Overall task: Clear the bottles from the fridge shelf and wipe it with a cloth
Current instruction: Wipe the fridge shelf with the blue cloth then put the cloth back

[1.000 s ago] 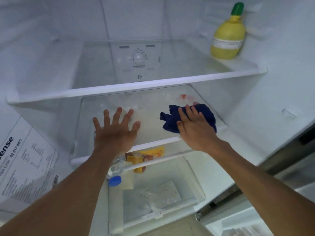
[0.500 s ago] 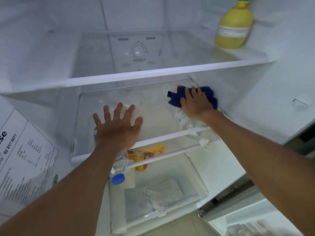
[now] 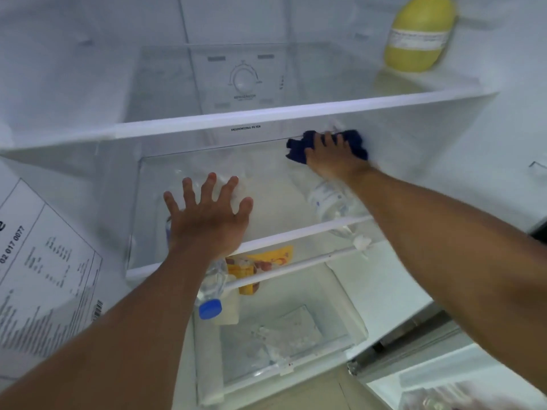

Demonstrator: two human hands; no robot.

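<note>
Looking down into an open fridge, both bare arms reaching in. At the centre, a glass shelf [image 3: 275, 199] with a white front rail, no bottles standing on it. Left hand [image 3: 207, 220] flat on the shelf at about 8 o'clock from centre, palm down, fingers spread wide, holding nothing. Right hand [image 3: 331, 158] far back at about 1 o'clock, pressed down flat on a dark blue cloth [image 3: 299, 149], bunched against the shelf's rear right corner. Seen through the glass below: a clear bottle with a blue cap [image 3: 210, 294] at 6 o'clock, another clear bottle [image 3: 328, 202] under the right forearm, and a yellow packet [image 3: 275, 255] between them. On the upper shelf [image 3: 266, 116], at 1 o'clock, a yellow squeeze bottle [image 3: 417, 37] standing upright. At 12 o'clock, a thermostat dial [image 3: 243, 79] on the back wall. At 8 o'clock, a printed label sheet [image 3: 44, 279] on the left wall.
</note>
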